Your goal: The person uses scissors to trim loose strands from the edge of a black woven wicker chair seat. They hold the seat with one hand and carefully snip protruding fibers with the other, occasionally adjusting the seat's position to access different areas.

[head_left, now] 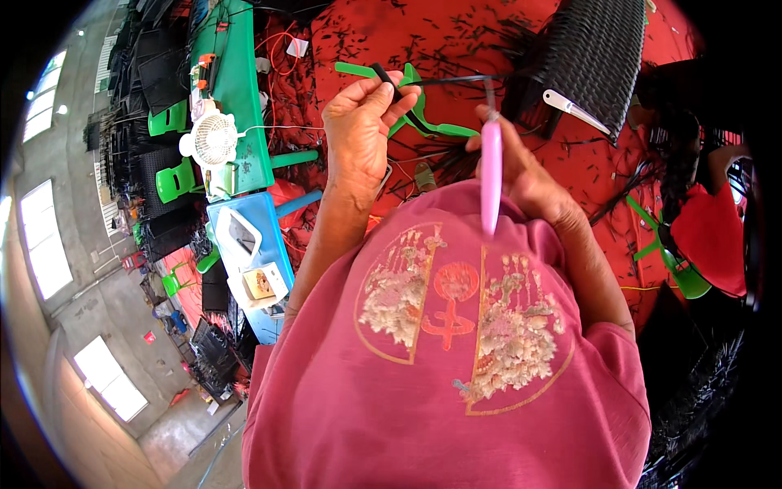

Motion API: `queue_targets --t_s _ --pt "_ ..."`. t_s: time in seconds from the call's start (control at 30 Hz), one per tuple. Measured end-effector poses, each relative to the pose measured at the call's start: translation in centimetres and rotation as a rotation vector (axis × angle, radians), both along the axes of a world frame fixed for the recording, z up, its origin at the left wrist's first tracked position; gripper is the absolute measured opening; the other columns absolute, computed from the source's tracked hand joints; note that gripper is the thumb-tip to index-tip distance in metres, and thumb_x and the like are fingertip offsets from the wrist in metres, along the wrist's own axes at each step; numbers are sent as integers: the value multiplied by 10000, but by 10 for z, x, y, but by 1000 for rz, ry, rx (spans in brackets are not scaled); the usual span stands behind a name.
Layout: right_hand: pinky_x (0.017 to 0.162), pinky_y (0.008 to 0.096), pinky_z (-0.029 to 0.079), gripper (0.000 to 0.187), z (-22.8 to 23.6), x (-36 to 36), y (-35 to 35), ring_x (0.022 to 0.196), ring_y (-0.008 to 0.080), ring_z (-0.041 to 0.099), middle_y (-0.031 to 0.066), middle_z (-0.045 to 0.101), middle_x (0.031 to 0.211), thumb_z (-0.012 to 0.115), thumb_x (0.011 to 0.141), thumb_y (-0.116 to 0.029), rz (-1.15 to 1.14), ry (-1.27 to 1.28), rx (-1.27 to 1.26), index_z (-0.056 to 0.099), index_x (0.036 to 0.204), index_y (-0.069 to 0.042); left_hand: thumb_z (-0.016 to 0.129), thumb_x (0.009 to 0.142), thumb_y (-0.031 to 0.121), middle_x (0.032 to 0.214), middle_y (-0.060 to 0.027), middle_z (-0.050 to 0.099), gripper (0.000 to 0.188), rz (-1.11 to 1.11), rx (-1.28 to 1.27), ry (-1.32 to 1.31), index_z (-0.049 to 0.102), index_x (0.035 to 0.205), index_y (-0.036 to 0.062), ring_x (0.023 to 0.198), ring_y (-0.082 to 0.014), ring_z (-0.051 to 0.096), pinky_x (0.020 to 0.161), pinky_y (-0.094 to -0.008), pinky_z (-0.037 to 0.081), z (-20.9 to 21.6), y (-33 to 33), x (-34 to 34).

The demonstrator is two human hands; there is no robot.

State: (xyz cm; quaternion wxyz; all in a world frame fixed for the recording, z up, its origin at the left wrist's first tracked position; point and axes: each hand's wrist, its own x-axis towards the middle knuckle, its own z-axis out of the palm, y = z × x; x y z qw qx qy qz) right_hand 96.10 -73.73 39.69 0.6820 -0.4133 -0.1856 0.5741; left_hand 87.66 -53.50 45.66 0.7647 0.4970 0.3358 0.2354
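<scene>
The left hand (358,122) pinches a thin, flat black strip (456,80) between thumb and fingers, left of the woven piece (582,61). The right hand (525,171) is closed on a pink tool (491,175), nearer to the woven piece; its handle is smooth and long. The strip runs toward the woven piece, which is black, shiny and bumpy, like a braid. A knife (574,112) with a white handle lies along its near edge. Left of the woven piece is a bright green plastic stool (448,129). Under it all is a red floor (358,33) with black scraps. Far to its left stand a smooth green table (252,106), a round white fan (214,138) and a grey wall (94,301) with bright windows (46,236).
</scene>
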Motion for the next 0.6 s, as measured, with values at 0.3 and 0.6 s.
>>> queue_targets --t_s 0.3,0.6 --pt "968 370 382 1098 20 0 12 1150 266 461 168 406 1329 782 628 -542 -49 -401 -112 178 1434 -106 509 936 153 713 -30 557 141 -123 -44 106 538 851 45 519 -62 487 393 -181 336 9 -36 -15" --pt "1054 364 290 1143 -11 5 45 1304 308 310 240 312 1387 727 667 -586 -256 -370 -69 98 1439 -25 651 820 25 789 -20 616 174 -405 -21 215 593 984 6 637 -46 545 504 -188 418 18 -47 -30"
